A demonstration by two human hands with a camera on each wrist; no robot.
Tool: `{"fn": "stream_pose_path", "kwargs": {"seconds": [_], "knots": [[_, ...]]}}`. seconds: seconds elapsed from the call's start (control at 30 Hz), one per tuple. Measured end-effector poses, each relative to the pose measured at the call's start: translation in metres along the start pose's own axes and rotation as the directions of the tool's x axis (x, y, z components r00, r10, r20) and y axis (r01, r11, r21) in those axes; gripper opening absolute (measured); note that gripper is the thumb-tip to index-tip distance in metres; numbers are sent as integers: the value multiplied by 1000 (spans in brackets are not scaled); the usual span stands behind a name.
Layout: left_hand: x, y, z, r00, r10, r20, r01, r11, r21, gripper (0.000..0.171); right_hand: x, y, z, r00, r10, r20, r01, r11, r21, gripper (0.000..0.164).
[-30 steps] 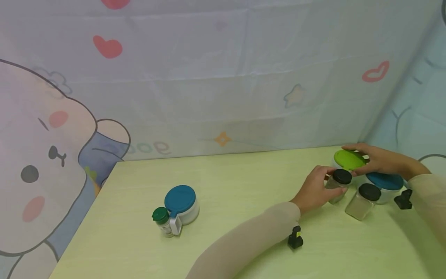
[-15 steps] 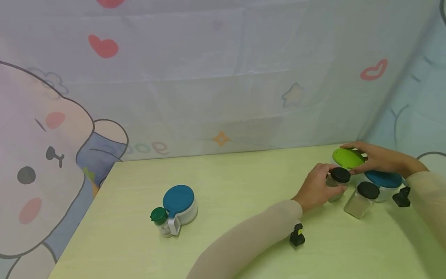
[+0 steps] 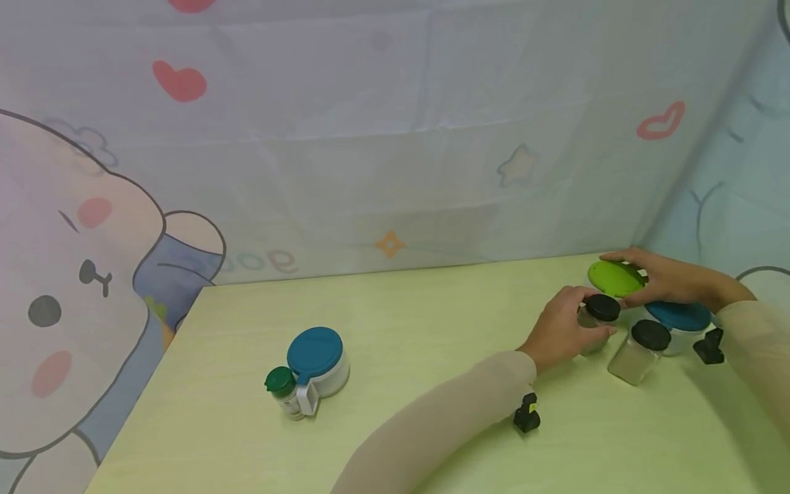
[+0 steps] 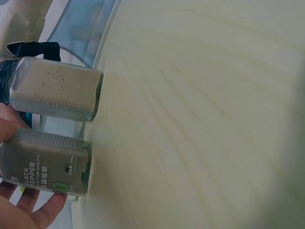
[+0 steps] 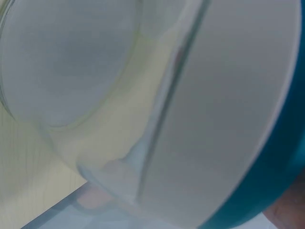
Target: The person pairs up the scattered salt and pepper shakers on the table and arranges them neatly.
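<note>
While the left hand grips the pepper jar | right hand holds green-lidded pot | jar between both hands

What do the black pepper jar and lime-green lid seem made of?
Black pepper jar: glossy, probably glass, possibly clear plastic; its transparent base edge catches light. Lime-green lid: likely plastic, fairly matte, its even colour showing no metallic glint.

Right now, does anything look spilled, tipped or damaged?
Nothing stands out: the left hand holds the pepper jar, the neighbouring jar stands upright, both black caps are on, and no spill shows.
</note>
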State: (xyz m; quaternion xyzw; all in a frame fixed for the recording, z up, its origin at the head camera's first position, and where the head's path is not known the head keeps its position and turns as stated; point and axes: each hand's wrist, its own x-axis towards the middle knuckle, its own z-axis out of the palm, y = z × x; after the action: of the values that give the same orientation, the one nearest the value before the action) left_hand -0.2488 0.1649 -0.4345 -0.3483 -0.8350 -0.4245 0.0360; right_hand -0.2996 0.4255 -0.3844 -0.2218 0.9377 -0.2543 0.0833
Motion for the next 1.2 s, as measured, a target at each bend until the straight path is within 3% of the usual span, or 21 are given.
{"fn": "stream_pose_path", "kwargs": {"seconds": [0.4, 1.2], "knots": [[2, -3, 0, 1000, 5, 16, -5, 999, 40, 46, 1, -3, -1, 1000, 14, -3, -14, 1000, -27, 82], [-1, -12, -3, 1000, 2, 28, -3, 999, 39, 47, 6, -2, 3, 1000, -10, 8, 10, 999, -54, 84]]}}
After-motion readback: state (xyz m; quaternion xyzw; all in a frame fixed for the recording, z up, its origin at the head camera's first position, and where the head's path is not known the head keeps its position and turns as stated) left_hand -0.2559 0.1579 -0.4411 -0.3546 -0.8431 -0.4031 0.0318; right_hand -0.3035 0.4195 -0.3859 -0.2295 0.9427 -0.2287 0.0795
